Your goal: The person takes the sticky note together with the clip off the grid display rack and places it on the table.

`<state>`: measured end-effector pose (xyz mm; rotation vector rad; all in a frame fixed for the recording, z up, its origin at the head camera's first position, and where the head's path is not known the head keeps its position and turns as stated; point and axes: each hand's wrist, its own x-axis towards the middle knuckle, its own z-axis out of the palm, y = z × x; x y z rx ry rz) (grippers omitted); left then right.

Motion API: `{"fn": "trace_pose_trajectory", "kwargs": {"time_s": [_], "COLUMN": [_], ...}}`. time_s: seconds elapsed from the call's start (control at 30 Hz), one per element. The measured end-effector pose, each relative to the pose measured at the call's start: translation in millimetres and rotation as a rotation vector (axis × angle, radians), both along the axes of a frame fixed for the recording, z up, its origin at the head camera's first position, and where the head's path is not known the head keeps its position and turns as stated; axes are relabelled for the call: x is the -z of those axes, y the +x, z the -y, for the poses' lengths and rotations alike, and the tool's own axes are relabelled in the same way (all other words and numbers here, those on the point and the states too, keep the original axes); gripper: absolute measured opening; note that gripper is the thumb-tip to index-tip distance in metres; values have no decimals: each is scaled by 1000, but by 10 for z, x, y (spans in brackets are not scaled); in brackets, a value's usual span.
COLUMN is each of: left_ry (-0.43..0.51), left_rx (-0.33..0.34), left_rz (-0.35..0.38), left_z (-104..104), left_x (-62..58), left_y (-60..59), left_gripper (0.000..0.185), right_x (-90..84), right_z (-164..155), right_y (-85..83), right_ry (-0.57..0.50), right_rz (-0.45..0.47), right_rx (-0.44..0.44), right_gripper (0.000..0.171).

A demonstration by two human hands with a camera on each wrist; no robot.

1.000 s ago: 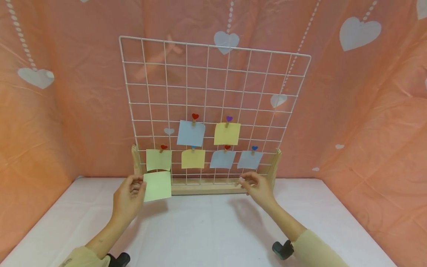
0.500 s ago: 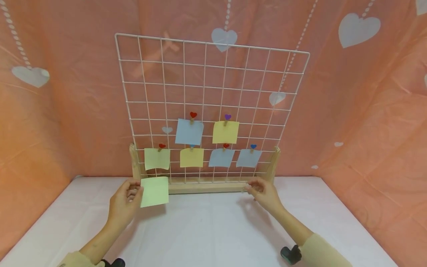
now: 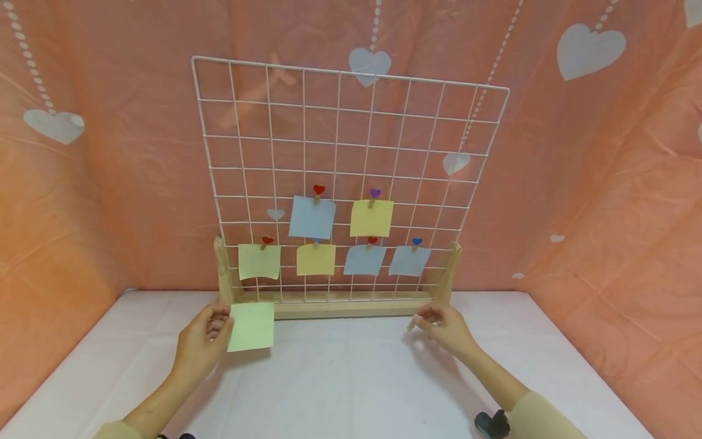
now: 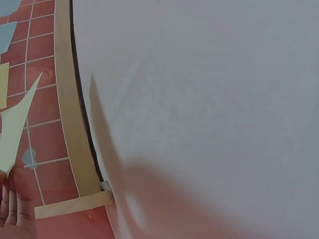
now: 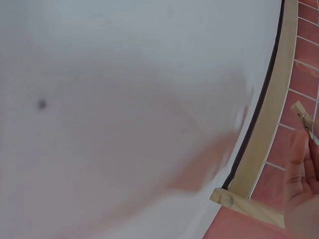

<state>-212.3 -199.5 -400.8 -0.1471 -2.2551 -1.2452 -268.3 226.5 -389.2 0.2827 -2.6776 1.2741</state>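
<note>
My left hand (image 3: 200, 338) pinches a pale green sticky note (image 3: 251, 327) by its left edge, in front of the lower left of a white wire grid (image 3: 351, 144). In the left wrist view the same note (image 4: 15, 127) is seen nearly edge-on above the fingers. A small wooden clothespin (image 5: 302, 115) sticks out from the fingertips of my right hand (image 3: 446, 329), which holds it near the grid's lower right. Several notes hang on the grid by heart-topped clothespins: a green note (image 3: 259, 261), yellow notes such as the upper one (image 3: 371, 218), and blue notes such as the larger one (image 3: 312, 217).
A wooden stand (image 3: 351, 310) carries the grid at the back of the white table (image 3: 340, 378). Its upright posts rise at both ends. Behind and at the sides hangs an orange curtain (image 3: 581, 158) with white hearts.
Both hands have come down and back from the grid, the left with the green note, the right with the clothespin. The right hand has also shifted rightward. The hanging notes stay put.
</note>
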Motion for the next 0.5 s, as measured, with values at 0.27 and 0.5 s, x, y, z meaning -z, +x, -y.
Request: {"fn": "trace_pose_trajectory", "kwargs": {"time_s": [0.27,0.5], "left_ry": [-30,-54], "left_rx": [-6,-16], "left_rz": [38,92], "left_z": [77,191], "left_x": [54,104], "left_y": [38,79], "left_gripper": [14,13], "right_x": [33,42], "right_z": [-102,-216], "right_y": [38,37], "right_ry": [20,58], "right_rz": [55,52], "right_rx": [-10,-71], "right_gripper": [20,22]}}
